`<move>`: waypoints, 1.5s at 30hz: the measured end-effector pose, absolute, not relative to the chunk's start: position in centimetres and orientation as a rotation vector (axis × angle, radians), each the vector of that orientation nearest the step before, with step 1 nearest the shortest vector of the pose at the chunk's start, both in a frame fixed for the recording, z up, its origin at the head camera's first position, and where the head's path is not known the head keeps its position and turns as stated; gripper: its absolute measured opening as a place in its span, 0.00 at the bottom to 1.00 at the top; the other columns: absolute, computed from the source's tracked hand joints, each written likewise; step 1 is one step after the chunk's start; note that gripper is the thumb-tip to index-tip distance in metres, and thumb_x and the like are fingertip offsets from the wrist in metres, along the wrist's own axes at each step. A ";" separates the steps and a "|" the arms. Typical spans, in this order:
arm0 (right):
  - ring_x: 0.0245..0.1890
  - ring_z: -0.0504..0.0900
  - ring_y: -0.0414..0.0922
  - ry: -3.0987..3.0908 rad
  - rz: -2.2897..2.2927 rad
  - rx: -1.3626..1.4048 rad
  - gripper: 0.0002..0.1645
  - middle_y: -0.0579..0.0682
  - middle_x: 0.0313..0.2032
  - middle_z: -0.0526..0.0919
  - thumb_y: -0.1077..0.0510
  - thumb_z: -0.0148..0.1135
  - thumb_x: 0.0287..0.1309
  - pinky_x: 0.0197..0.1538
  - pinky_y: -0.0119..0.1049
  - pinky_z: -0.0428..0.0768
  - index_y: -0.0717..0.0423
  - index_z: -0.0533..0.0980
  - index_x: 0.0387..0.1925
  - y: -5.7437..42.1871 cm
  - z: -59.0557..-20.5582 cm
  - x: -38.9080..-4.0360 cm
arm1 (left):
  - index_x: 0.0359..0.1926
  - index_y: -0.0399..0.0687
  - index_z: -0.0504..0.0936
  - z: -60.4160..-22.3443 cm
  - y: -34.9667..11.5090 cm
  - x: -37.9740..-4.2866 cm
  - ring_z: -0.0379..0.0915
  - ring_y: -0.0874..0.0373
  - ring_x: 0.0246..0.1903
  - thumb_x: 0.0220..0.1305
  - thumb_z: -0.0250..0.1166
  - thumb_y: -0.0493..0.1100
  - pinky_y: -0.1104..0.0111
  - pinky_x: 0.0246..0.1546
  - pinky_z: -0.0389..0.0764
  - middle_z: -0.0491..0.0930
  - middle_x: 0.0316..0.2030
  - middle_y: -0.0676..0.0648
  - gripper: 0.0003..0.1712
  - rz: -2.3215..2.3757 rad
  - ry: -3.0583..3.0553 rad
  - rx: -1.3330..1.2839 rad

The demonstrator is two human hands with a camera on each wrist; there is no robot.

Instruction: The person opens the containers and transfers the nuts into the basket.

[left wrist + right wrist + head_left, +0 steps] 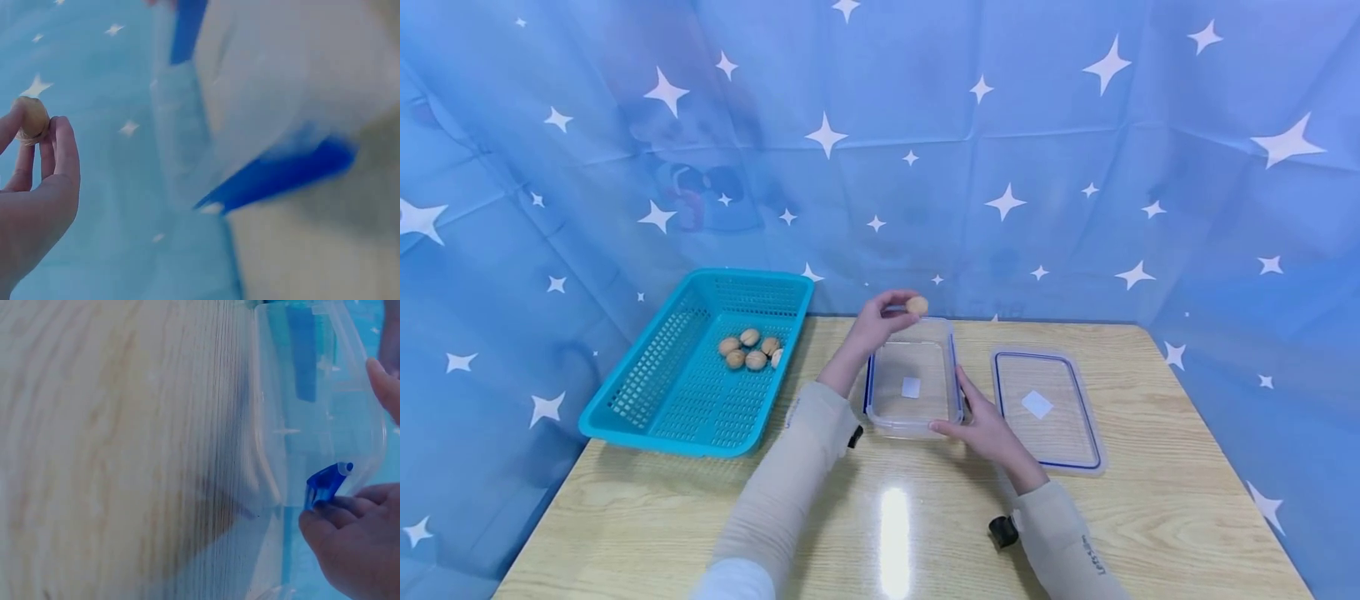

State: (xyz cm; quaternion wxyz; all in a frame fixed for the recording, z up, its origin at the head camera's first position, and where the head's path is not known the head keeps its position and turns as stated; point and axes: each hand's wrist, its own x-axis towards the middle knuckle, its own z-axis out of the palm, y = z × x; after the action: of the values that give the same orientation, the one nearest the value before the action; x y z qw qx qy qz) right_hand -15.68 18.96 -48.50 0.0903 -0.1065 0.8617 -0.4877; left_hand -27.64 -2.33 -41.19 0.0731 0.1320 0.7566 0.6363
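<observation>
A walnut (pixel 917 306) is pinched between the thumb and fingertips of my left hand (pixel 877 320), above the far edge of a clear plastic food container (pixel 911 423). The left wrist view shows the same walnut (pixel 33 120) at the fingertips. My right hand (pixel 987 423) grips the container by its near right corner. In the right wrist view its thumb (pixel 384 387) lies at the rim and its fingers bend round the side by a blue clip (pixel 327 482). A small white label (pixel 911 387) shows on the container's floor.
Several walnuts (pixel 756 360) lie in a turquoise plastic basket (pixel 597 423) at the left. The container's clear lid (pixel 1051 433), with a blue seal and white label, lies flat to the right. Behind the wooden table (pixel 1180 467) hangs a blue star-patterned cloth (pixel 910 83).
</observation>
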 end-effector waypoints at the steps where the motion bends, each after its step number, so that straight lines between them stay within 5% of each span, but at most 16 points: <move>1: 0.77 0.48 0.66 2.562 -1.448 -0.317 0.64 0.62 0.79 0.37 0.48 0.69 0.61 0.76 0.61 0.53 0.56 0.35 0.79 19.0 -48.5 -15.6 | 0.64 0.48 0.76 -40.4 -2.8 -27.8 0.76 0.46 0.61 0.66 0.67 0.41 0.58 0.62 0.79 0.77 0.61 0.43 0.25 1.928 2.283 0.400; 9: 0.76 0.48 0.66 2.575 -1.432 -0.322 0.63 0.63 0.79 0.38 0.47 0.69 0.61 0.76 0.60 0.54 0.56 0.36 0.79 18.9 -48.5 -15.6 | 0.65 0.46 0.75 -34.9 -7.7 -27.9 0.74 0.47 0.62 0.66 0.67 0.40 0.57 0.65 0.76 0.75 0.63 0.42 0.27 1.986 2.386 0.354; 17: 0.75 0.51 0.67 2.580 -1.417 -0.322 0.63 0.65 0.79 0.38 0.49 0.69 0.61 0.76 0.60 0.56 0.56 0.36 0.79 19.0 -48.4 -15.6 | 0.65 0.52 0.75 -33.4 -14.1 -28.2 0.72 0.50 0.63 0.68 0.65 0.45 0.53 0.66 0.73 0.74 0.63 0.44 0.25 1.980 2.506 0.205; 45: 0.76 0.49 0.66 2.565 -1.432 -0.328 0.61 0.62 0.79 0.36 0.50 0.67 0.63 0.76 0.60 0.55 0.52 0.35 0.80 19.1 -48.4 -15.6 | 0.75 0.40 0.59 -42.5 -27.8 -26.5 0.59 0.40 0.72 0.76 0.54 0.48 0.52 0.72 0.68 0.58 0.73 0.35 0.33 1.820 2.512 -0.499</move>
State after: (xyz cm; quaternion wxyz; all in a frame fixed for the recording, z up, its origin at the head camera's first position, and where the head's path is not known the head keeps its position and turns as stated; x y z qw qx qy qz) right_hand -15.60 19.08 -48.40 0.0928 -0.1105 0.8639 -0.4825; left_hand -26.50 -27.77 -42.54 -0.0003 -0.1588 0.7995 0.5792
